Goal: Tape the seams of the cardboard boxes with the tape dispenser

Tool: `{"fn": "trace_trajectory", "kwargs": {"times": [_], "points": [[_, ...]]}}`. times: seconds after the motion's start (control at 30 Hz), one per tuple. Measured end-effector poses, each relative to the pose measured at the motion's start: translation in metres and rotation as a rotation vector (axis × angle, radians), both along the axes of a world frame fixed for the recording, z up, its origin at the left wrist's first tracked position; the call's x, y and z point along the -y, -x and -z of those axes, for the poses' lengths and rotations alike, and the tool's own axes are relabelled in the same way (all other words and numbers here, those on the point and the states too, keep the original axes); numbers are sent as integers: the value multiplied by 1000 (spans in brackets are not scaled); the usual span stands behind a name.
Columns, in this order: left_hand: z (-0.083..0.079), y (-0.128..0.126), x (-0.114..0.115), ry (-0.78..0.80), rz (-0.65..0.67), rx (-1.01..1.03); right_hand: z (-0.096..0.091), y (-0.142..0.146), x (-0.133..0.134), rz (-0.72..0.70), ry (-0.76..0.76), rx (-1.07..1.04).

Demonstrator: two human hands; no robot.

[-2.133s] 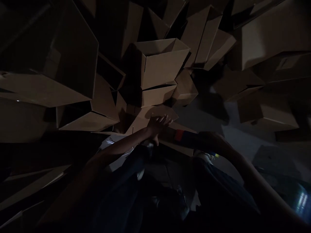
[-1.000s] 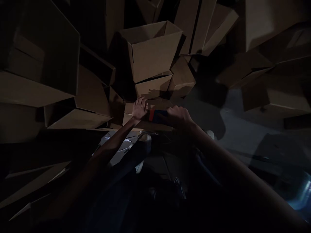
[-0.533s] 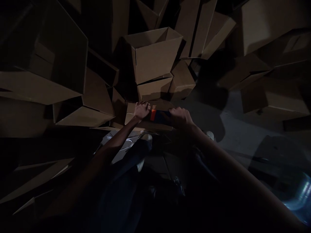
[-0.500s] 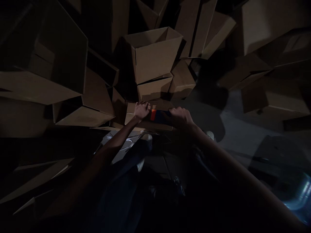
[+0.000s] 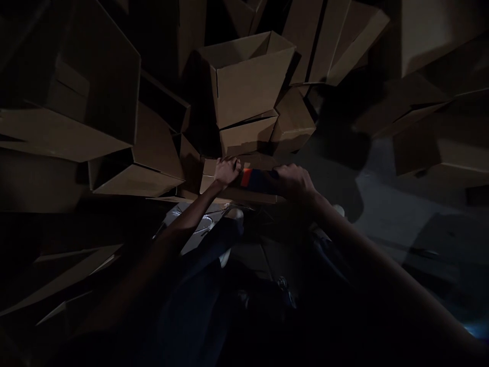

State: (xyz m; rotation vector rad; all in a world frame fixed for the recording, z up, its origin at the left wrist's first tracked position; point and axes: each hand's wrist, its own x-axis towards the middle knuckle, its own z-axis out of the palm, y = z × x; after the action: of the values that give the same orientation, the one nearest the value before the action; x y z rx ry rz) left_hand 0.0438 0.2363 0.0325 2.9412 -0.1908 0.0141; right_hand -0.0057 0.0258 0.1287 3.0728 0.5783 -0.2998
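Note:
Low in front of my knees, a small cardboard carton [image 5: 250, 194] lies between my hands. My left hand [image 5: 228, 171] is curled at its left part, fingers bent and pressed together; what they grip is hidden. Across the top lies a dark blue tool with an orange-red end [image 5: 263, 180], too dim to name for certain. My right hand [image 5: 296, 179] wraps around the right end of this tool, and the orange-red end points toward my left hand.
Open and partly folded cardboard boxes crowd the far side, one tall open box [image 5: 254, 84] directly ahead. A large box [image 5: 103, 86] stands at left. Grey floor [image 5: 378, 188] shows at right. My shoe [image 5: 234, 216] is just below the carton.
The whole view has shifted slightly, so boxes and hands appear a little farther right. Both hands keep nearly the same place and grip on the carton and tool.

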Motion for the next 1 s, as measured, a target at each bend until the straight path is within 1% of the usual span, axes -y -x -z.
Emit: {"fn": "trace_trajectory", "kwargs": {"times": [0.17,0.43,0.6,0.83,1.0], "points": [[4,-1,0,-3,1,16,0,1,0,17,-14,26],[-3,2,1,-16,-13,-1,-1,2,0,29,13,11],[-4,2,1,-27,-1,-6,-1,0,1,33,15,2],[-3,1,1,-1,3,-21,-3,-1,0,34,24,-13],[-1,1,0,22,-1,-8,0,-2,1,51,33,-14]]}}
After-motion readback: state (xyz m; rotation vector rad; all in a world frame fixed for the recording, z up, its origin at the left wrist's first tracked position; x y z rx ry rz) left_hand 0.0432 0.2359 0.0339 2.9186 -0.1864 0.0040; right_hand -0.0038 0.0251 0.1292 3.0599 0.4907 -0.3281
